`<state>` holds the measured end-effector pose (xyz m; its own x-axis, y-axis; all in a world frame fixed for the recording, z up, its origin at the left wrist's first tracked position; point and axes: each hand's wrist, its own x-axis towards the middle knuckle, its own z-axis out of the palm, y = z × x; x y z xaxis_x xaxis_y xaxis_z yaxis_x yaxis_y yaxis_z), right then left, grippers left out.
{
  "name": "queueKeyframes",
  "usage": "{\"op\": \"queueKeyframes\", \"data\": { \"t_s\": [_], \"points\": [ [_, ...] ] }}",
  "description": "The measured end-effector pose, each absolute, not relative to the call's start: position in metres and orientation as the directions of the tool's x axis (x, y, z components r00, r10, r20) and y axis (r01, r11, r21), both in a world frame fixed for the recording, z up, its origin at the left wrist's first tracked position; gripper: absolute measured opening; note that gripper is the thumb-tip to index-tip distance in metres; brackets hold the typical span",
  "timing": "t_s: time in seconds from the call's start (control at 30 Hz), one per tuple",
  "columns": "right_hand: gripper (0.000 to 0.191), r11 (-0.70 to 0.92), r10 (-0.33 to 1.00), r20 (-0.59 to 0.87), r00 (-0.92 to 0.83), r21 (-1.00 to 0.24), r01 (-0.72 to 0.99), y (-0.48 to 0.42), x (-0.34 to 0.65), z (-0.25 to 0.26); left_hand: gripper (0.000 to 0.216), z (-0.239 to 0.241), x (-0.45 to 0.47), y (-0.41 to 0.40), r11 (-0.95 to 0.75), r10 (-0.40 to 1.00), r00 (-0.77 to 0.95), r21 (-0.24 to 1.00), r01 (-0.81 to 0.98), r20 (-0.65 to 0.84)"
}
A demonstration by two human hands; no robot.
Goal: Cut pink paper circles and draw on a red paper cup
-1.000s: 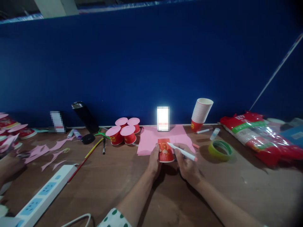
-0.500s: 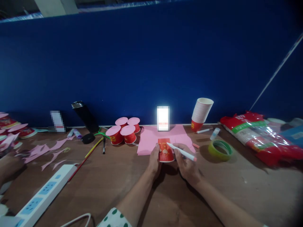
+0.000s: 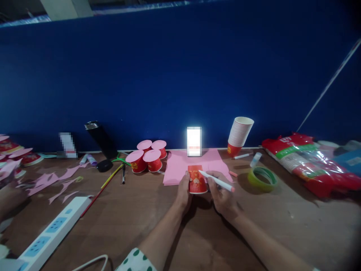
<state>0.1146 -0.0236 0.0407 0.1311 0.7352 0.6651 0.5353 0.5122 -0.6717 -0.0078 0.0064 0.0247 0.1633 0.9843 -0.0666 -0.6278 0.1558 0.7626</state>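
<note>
A red paper cup (image 3: 197, 180) stands upside down on a sheet of pink paper (image 3: 177, 165) in the middle of the wooden table (image 3: 141, 222). My left hand (image 3: 184, 191) is closed round the cup's left side and steadies it. My right hand (image 3: 222, 195) grips a white marker pen (image 3: 216, 181) with a pink end. The pen's tip touches the cup's upper right side.
Several red cups capped with pink discs (image 3: 148, 156) stand left of the paper, a lit phone (image 3: 194, 141) behind it. A tilted stack of cups (image 3: 239, 135), green tape roll (image 3: 263, 178) and plastic bags (image 3: 307, 162) lie right. Another person's hand (image 3: 9, 197), pink scraps and a power strip (image 3: 53, 229) are at left.
Almost nothing has moved; both hands stay on the cup and pen. The other person's hand at the far left shifts slightly.
</note>
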Motion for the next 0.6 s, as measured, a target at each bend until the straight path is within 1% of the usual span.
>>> {"op": "queueKeyframes", "data": {
  "t_s": [0.43, 0.6],
  "points": [
    [0.017, 0.513, 0.727, 0.674, 0.132, -0.661, 0.548, -0.0231, 0.1152, 0.0407, 0.044, 0.0257, -0.0086, 0.0060, 0.147, 0.985, 0.160, 0.762, -0.631, -0.058],
    [0.017, 0.504, 0.745, 0.655, 0.129, -0.678, 0.535, -0.0227, 0.1161, 0.0386, 0.044, 0.0226, -0.0084, 0.0073, 0.163, 0.982, 0.180, 0.745, -0.647, -0.059]
  ]
}}
